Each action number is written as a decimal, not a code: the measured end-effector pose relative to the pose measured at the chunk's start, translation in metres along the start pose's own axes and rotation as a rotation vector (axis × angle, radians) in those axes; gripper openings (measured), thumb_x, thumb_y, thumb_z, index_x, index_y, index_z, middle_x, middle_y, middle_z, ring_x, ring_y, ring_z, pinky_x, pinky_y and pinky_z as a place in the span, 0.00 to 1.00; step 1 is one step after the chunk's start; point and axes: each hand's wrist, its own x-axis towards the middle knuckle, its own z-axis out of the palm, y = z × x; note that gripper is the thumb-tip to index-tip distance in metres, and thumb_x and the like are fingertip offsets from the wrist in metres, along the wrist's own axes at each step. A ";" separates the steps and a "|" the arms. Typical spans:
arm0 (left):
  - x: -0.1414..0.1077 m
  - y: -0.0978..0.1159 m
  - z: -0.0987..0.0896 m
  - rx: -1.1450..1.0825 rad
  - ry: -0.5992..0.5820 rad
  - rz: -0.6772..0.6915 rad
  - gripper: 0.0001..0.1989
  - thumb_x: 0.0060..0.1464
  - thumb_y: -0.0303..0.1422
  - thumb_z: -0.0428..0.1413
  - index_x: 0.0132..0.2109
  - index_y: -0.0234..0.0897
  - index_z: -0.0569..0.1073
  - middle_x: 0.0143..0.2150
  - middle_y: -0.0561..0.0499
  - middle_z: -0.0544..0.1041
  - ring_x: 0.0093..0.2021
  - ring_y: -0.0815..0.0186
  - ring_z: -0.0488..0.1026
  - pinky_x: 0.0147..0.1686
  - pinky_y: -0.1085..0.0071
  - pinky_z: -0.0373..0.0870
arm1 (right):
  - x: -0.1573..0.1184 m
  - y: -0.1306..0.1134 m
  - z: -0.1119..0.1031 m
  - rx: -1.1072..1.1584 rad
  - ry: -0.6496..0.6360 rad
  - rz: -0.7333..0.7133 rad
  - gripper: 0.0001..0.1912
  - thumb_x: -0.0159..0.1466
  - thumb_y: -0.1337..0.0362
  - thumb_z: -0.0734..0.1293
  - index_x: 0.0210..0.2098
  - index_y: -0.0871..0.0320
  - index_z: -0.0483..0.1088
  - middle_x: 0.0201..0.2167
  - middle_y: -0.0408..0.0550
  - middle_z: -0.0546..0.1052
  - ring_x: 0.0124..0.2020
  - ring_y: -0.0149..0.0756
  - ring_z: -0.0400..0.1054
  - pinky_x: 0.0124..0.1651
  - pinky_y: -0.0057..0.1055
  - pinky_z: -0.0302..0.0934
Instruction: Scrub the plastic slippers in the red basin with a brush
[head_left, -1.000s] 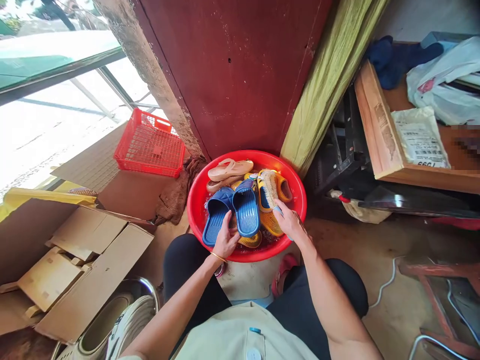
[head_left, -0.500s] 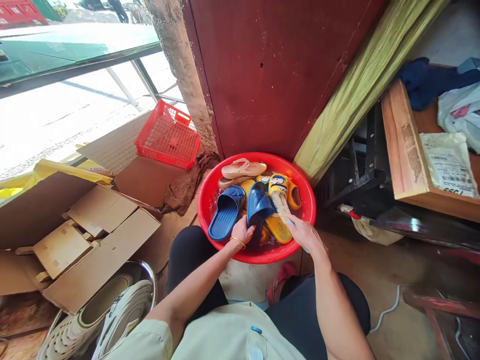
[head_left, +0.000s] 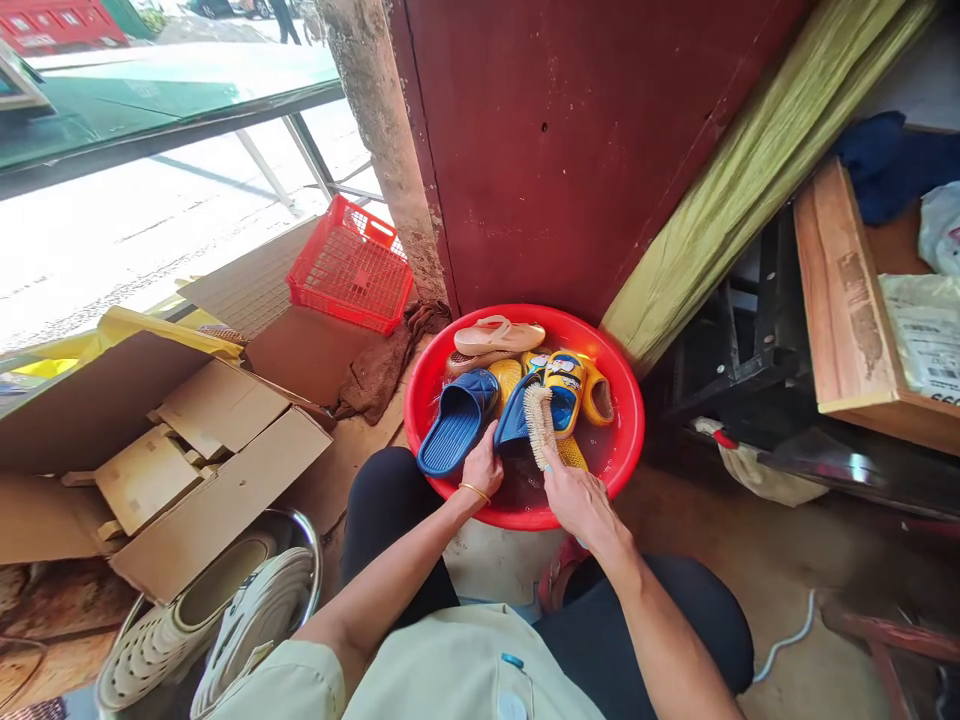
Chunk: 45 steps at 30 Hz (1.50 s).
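Note:
A red basin (head_left: 525,517) holds water and several slippers. My left hand (head_left: 482,468) grips a blue slipper (head_left: 514,418) near the basin's front, its fingers partly hidden by the slipper. In my right hand (head_left: 576,494) is a scrub brush (head_left: 539,425) with pale bristles, lying over the right side of that slipper. Another blue slipper (head_left: 454,430) rests at the basin's left. Behind are a beige flip-flop (head_left: 499,337) and a yellow slipper with a cartoon strap (head_left: 565,380).
A red crate (head_left: 352,268) and an open cardboard box (head_left: 217,500) stand to the left, above white shoes (head_left: 259,620) in a metal-rimmed container. A maroon panel (head_left: 562,150) rises behind the basin. At the right is a wooden tray (head_left: 851,300) on a black frame.
My right hand has moved left with the brush, from the yellow slipper to the blue one. The held blue slipper is tilted differently. The whole view has shifted slightly.

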 end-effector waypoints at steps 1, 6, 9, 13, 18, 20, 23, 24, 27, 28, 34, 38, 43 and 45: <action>0.000 0.001 0.000 -0.019 -0.012 -0.001 0.38 0.50 0.20 0.48 0.70 0.33 0.55 0.66 0.40 0.67 0.64 0.57 0.67 0.64 0.59 0.63 | 0.004 -0.001 0.000 -0.001 0.013 0.007 0.30 0.72 0.62 0.51 0.73 0.56 0.46 0.41 0.59 0.81 0.43 0.47 0.77 0.43 0.36 0.63; -0.001 0.006 -0.006 -0.165 -0.049 0.002 0.36 0.49 0.22 0.51 0.67 0.38 0.63 0.63 0.45 0.72 0.62 0.55 0.69 0.65 0.58 0.61 | 0.038 0.007 -0.006 0.077 0.035 0.139 0.28 0.72 0.60 0.51 0.71 0.50 0.51 0.44 0.58 0.81 0.46 0.48 0.76 0.46 0.38 0.65; -0.001 0.008 -0.009 -0.236 -0.012 -0.086 0.36 0.48 0.22 0.53 0.65 0.41 0.65 0.61 0.46 0.73 0.61 0.52 0.69 0.66 0.55 0.59 | 0.043 0.006 -0.005 0.115 0.067 0.155 0.28 0.72 0.60 0.51 0.72 0.49 0.51 0.45 0.57 0.80 0.46 0.48 0.76 0.46 0.38 0.66; 0.001 0.008 -0.007 -0.199 -0.002 -0.138 0.35 0.47 0.22 0.53 0.64 0.40 0.66 0.60 0.45 0.74 0.60 0.52 0.71 0.64 0.55 0.60 | 0.022 -0.020 0.012 0.041 0.125 0.009 0.30 0.72 0.63 0.52 0.72 0.50 0.49 0.45 0.59 0.79 0.43 0.47 0.77 0.45 0.37 0.66; 0.001 0.007 -0.006 -0.144 -0.033 -0.106 0.33 0.47 0.21 0.51 0.61 0.39 0.70 0.55 0.44 0.77 0.57 0.53 0.72 0.62 0.57 0.62 | 0.026 -0.014 0.013 -0.003 0.137 0.033 0.30 0.71 0.64 0.53 0.72 0.48 0.50 0.44 0.59 0.79 0.42 0.47 0.77 0.46 0.39 0.67; 0.002 0.007 -0.009 -0.189 -0.017 -0.088 0.33 0.45 0.21 0.52 0.61 0.41 0.71 0.56 0.46 0.77 0.56 0.54 0.72 0.62 0.59 0.62 | 0.040 0.006 0.006 0.038 0.159 0.151 0.29 0.72 0.63 0.52 0.72 0.49 0.51 0.44 0.58 0.80 0.43 0.46 0.77 0.47 0.39 0.67; 0.004 0.006 -0.014 -0.331 -0.015 -0.104 0.29 0.43 0.25 0.53 0.55 0.40 0.74 0.48 0.49 0.79 0.49 0.56 0.74 0.56 0.62 0.66 | 0.054 0.029 0.003 0.181 0.193 0.164 0.28 0.72 0.61 0.53 0.71 0.50 0.53 0.45 0.53 0.81 0.45 0.43 0.77 0.48 0.36 0.68; 0.006 0.005 -0.015 -0.388 -0.027 -0.123 0.26 0.43 0.26 0.53 0.52 0.39 0.75 0.43 0.50 0.80 0.45 0.58 0.74 0.53 0.63 0.68 | 0.055 0.031 0.006 0.232 0.229 0.130 0.28 0.72 0.61 0.53 0.71 0.51 0.54 0.48 0.53 0.81 0.47 0.42 0.76 0.49 0.35 0.67; 0.009 0.004 -0.019 -0.554 -0.061 -0.208 0.17 0.41 0.31 0.55 0.41 0.37 0.76 0.32 0.54 0.76 0.34 0.63 0.70 0.41 0.68 0.69 | 0.051 0.030 0.015 0.316 0.341 -0.018 0.27 0.72 0.61 0.54 0.70 0.52 0.57 0.55 0.50 0.77 0.53 0.39 0.73 0.54 0.31 0.65; 0.010 0.003 -0.020 -0.599 -0.065 -0.237 0.15 0.39 0.33 0.56 0.38 0.37 0.75 0.29 0.55 0.74 0.33 0.64 0.68 0.38 0.69 0.68 | 0.049 0.031 0.017 0.317 0.347 -0.050 0.27 0.71 0.60 0.55 0.69 0.50 0.57 0.56 0.49 0.77 0.53 0.38 0.73 0.54 0.31 0.65; 0.009 0.007 -0.022 -0.780 -0.035 -0.412 0.18 0.35 0.35 0.58 0.39 0.38 0.73 0.30 0.56 0.74 0.31 0.66 0.69 0.33 0.71 0.67 | 0.043 0.052 0.013 0.277 0.231 0.108 0.26 0.70 0.61 0.57 0.67 0.46 0.61 0.49 0.47 0.81 0.47 0.41 0.76 0.49 0.35 0.69; 0.009 0.009 -0.025 -0.875 -0.049 -0.464 0.23 0.34 0.36 0.60 0.42 0.37 0.73 0.34 0.53 0.78 0.32 0.64 0.73 0.36 0.68 0.71 | 0.038 0.050 0.012 0.386 0.353 -0.032 0.27 0.71 0.62 0.56 0.69 0.51 0.59 0.57 0.47 0.76 0.54 0.38 0.73 0.55 0.30 0.65; 0.008 0.008 -0.028 -1.006 -0.031 -0.536 0.27 0.34 0.36 0.64 0.46 0.37 0.73 0.37 0.51 0.80 0.35 0.61 0.77 0.39 0.64 0.74 | 0.035 0.045 0.011 0.308 0.215 0.058 0.26 0.70 0.62 0.57 0.67 0.48 0.62 0.48 0.48 0.81 0.47 0.42 0.77 0.49 0.34 0.68; 0.009 0.008 -0.025 -1.027 -0.007 -0.558 0.27 0.36 0.38 0.65 0.47 0.38 0.72 0.39 0.50 0.80 0.36 0.61 0.78 0.40 0.63 0.75 | 0.031 0.046 0.006 0.320 0.211 0.098 0.27 0.70 0.62 0.56 0.68 0.48 0.61 0.49 0.49 0.81 0.47 0.41 0.76 0.49 0.34 0.67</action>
